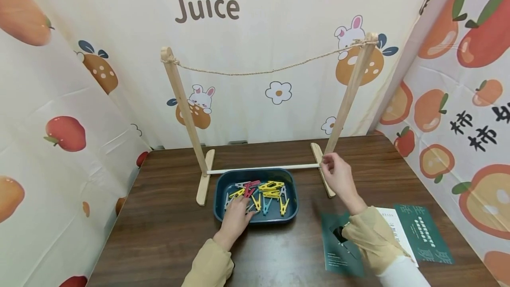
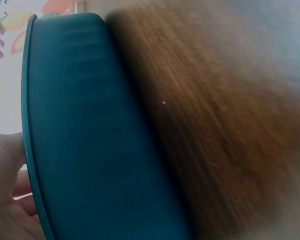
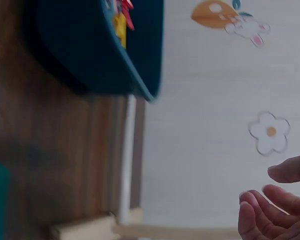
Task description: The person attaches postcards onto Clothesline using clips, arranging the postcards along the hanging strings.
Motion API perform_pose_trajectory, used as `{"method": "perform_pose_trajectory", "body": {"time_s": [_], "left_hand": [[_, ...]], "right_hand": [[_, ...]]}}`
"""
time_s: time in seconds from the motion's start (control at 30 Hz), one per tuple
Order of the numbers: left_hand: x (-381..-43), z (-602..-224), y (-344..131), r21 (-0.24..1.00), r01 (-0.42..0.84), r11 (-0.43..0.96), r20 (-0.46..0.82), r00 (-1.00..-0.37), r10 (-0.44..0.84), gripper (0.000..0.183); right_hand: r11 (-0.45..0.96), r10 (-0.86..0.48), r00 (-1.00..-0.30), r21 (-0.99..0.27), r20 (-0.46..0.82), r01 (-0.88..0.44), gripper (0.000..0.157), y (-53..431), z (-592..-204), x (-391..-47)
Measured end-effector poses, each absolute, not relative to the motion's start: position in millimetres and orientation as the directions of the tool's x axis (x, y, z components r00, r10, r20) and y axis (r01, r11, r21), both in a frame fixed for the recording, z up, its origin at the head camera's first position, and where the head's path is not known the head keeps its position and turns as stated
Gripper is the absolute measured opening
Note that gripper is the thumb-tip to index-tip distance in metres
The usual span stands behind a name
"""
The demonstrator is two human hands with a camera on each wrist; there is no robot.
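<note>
A dark blue plastic tub [image 1: 295, 205] holds several clothespins [image 1: 271, 189] in yellow, red, grey and blue. My left hand [image 1: 235, 216] reaches over its near rim, with the fingers down among the clothespins. In the left wrist view the tub's wall [image 2: 90, 125] hides the fingertips, so I cannot tell whether they pinch a clothespin. My right hand [image 1: 336, 172] hovers by the foot of the right wooden post [image 1: 350, 92]. In the right wrist view its fingers [image 3: 270, 215] bend loosely, the thumb stands apart, and nothing is between them.
A thin rope [image 1: 255, 73] sags between the right post and the left wooden post [image 1: 185, 110]. Behind the tub, a white rod [image 1: 307, 166] joins their flat wooden feet. Beneath my right forearm lies a green and white printed booklet [image 1: 424, 234]. Fruit-patterned cloth [image 1: 247, 110] hangs behind.
</note>
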State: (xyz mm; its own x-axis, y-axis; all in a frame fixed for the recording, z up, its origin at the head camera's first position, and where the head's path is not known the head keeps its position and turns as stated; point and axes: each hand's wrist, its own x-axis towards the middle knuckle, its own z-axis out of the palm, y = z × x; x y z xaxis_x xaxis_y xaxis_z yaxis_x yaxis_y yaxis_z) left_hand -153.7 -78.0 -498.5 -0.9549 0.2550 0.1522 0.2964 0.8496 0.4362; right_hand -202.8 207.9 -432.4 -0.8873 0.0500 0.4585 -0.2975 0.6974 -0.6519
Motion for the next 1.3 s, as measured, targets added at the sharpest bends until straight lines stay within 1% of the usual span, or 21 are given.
{"method": "perform_pose_trajectory", "body": {"time_s": [0.13, 0.3, 0.43, 0.53, 0.7, 0.9, 1.0, 1.13, 1.3], "left_hand": [[-161, -497, -71, 0.454, 0.243, 0.857, 0.068, -0.969, 0.239, 0.041], [-168, -498, -65, 0.434, 0.237, 0.869, 0.033, -0.968, 0.247, 0.045], [-174, -499, -60, 0.402, 0.249, 0.881, 0.011, -0.964, 0.267, 0.04], [-177, -499, -57, 0.386, 0.242, 0.89, -0.016, -0.963, 0.269, 0.037], [-179, -499, -53, 0.363, 0.228, 0.903, -0.057, -0.962, 0.266, 0.032], [-180, -499, -50, 0.345, 0.196, 0.918, -0.093, -0.966, 0.241, 0.029], [-181, -501, -49, 0.341, 0.186, 0.922, -0.108, -0.966, 0.235, 0.028], [-181, -503, -50, 0.325, 0.194, 0.926, -0.103, -0.966, 0.239, 0.029], [-182, -504, -50, 0.302, 0.208, 0.931, -0.092, -0.965, 0.245, 0.028]], "right_hand": [[0.694, 0.035, -0.918, -0.67, 0.396, -0.263, 0.012, 196, -447, -195], [0.703, 0.012, -0.938, -0.67, 0.347, -0.239, 0.006, 184, -465, -188], [0.706, -0.006, -0.953, -0.673, 0.303, -0.218, 0.006, 174, -476, -184], [0.702, -0.013, -0.969, -0.688, 0.246, -0.184, 0.007, 168, -483, -181], [0.695, -0.015, -0.988, -0.708, 0.155, -0.122, 0.013, 159, -493, -178], [0.698, 0.011, -0.988, -0.709, 0.155, -0.103, 0.013, 152, -501, -177], [0.694, 0.019, -0.991, -0.715, 0.129, -0.08, 0.012, 150, -502, -175], [0.686, 0.027, -0.996, -0.726, 0.082, -0.042, 0.013, 146, -499, -175], [0.688, 0.032, -0.998, -0.726, 0.062, -0.023, 0.011, 143, -497, -175]]}}
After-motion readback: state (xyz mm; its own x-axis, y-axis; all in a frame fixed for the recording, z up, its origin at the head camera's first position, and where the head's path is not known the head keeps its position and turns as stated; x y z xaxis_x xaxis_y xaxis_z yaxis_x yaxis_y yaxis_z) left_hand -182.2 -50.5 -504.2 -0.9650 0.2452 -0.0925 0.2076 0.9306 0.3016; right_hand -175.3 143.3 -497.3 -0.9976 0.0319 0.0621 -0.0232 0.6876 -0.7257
